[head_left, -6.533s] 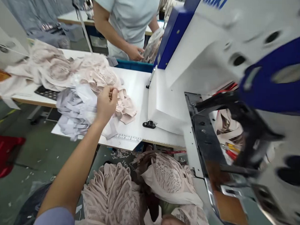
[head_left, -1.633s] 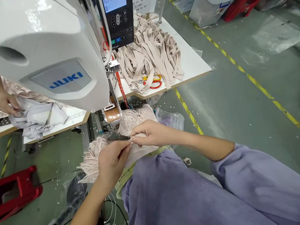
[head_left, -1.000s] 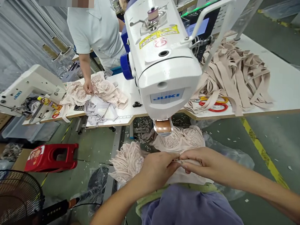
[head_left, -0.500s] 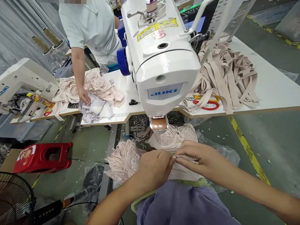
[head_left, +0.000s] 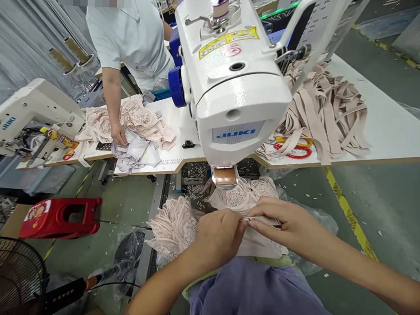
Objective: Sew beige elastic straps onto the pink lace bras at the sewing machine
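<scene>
In front of my body, my left hand (head_left: 218, 234) is closed, its fingertips pinching the edge of a beige bra (head_left: 262, 243). My right hand (head_left: 280, 216) grips the same edge between thumb and fingers, close beside the left. The bra's plain fabric hangs below my fingers over my lap. Beige lace cups (head_left: 238, 196) lie behind my hands, under the sewing machine head (head_left: 240, 112); whether they belong to the same piece I cannot tell. To the left of my left hand is a bunched heap of beige lace (head_left: 175, 225).
Beige straps (head_left: 327, 107) are piled on the white table (head_left: 388, 123) at right, with red-handled scissors (head_left: 299, 152). Across from me a co-worker's hand (head_left: 118, 134) touches pale pieces (head_left: 137, 152). A red stool (head_left: 61, 218) and a fan (head_left: 11, 279) stand at left.
The view has shifted slightly, so the machine sits a little further right. Both hands keep nearly the same pinch on the bra's edge.
</scene>
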### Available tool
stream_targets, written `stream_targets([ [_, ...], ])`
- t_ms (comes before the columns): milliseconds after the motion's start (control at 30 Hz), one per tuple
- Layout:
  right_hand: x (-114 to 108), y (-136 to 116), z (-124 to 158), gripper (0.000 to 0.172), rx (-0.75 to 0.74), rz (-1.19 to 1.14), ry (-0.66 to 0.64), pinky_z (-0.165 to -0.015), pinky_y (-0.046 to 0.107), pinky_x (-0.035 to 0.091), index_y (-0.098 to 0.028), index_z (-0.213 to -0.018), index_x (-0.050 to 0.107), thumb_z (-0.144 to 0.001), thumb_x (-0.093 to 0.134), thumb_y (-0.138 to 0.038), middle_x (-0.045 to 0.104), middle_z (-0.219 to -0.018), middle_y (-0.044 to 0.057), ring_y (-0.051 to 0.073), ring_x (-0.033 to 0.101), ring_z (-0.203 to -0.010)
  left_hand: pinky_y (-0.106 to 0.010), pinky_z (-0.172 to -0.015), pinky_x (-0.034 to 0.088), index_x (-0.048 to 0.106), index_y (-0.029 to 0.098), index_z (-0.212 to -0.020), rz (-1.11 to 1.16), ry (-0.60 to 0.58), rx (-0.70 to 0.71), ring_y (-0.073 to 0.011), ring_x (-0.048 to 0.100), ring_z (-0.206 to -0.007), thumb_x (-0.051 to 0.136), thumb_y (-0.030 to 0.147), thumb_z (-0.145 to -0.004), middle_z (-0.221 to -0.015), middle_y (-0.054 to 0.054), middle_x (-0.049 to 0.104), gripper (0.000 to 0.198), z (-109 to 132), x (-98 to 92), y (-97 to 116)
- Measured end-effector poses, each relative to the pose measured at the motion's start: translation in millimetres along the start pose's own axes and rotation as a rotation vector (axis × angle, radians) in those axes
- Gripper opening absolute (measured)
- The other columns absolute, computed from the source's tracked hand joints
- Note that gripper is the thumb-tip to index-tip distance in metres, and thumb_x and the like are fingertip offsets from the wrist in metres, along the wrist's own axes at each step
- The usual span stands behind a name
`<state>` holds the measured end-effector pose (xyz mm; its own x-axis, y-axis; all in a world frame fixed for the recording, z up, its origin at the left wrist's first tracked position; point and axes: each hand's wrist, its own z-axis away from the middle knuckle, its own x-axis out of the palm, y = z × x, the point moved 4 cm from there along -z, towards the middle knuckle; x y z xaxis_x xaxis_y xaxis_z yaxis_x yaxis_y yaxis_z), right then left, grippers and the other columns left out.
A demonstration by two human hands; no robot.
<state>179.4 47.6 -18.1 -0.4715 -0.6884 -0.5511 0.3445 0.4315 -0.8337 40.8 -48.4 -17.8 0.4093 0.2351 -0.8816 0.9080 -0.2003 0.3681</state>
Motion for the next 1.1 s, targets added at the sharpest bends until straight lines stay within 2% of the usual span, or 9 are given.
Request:
stream_targets([
  [233,-1,1,-5,0.030,-0.002,0.012,0.010,-0.062,0.029,0.046,-0.024,-0.087,0.074,-0.093,0.055,-0.046,0.067,-0.078,0.006,0.018,0.062,-0.069,-0.030,-0.053,0.036,0.056,0.021,-0.085,0.001,0.022,-0.021,-0.0153,0.059,-0.059,0.035,0.031,-0.102,-0.069,-0.002,0.065,0.029,-3,0.6,-3],
  [433,-9,1,-10,0.022,-0.105,-0.071,-0.001,-0.071,0.026,0.045,-0.018,-0.091,0.074,-0.090,0.062,-0.037,0.072,-0.081,0.004,0.016,0.064,-0.077,-0.028,-0.058,0.041,0.058,0.021,-0.086,0.080,-0.001,-0.085,-0.0160,0.063,-0.066,0.041,0.028,-0.100,-0.073,-0.002,0.068,0.023,-7,2.6,-6],
  [533,-16,4,-10,0.019,-0.090,-0.136,-0.008,-0.072,0.024,0.044,-0.016,-0.094,0.075,-0.088,0.065,-0.031,0.073,-0.085,0.004,0.014,0.064,-0.077,-0.026,-0.057,0.040,0.059,0.021,-0.086,0.142,-0.006,-0.107,-0.0149,0.062,-0.064,0.043,0.025,-0.099,-0.073,-0.001,0.067,0.020,-11,5.5,-7],
  [733,-24,-1,-4,0.014,-0.130,-0.085,0.022,-0.073,0.024,0.044,-0.016,-0.093,0.075,-0.088,0.065,-0.023,0.073,-0.086,0.003,0.013,0.063,-0.076,-0.026,-0.055,0.038,0.059,0.020,-0.085,0.087,0.025,-0.043,-0.0146,0.058,-0.059,0.044,0.026,-0.099,-0.069,0.000,0.064,0.021,-14,6.8,-1],
  [967,-22,-4,-3,0.018,-0.192,0.050,0.024,-0.068,0.024,0.040,-0.015,-0.093,0.074,-0.093,0.059,-0.026,0.070,-0.085,0.005,0.014,0.061,-0.076,-0.025,-0.053,0.034,0.060,0.019,-0.086,0.071,-0.040,0.000,-0.0140,0.057,-0.058,0.045,0.026,-0.099,-0.068,0.001,0.064,0.021,-18,1.5,-3],
  [1100,-27,-6,-16,0.015,-0.183,0.065,-0.004,-0.066,0.024,0.036,-0.017,-0.084,0.072,-0.088,0.058,-0.020,0.066,-0.078,0.001,0.012,0.057,-0.071,-0.023,-0.051,0.035,0.061,0.020,-0.084,0.165,-0.122,-0.120,-0.0125,0.058,-0.056,0.046,0.029,-0.099,-0.068,0.001,0.066,0.023,-24,0.2,-10],
])
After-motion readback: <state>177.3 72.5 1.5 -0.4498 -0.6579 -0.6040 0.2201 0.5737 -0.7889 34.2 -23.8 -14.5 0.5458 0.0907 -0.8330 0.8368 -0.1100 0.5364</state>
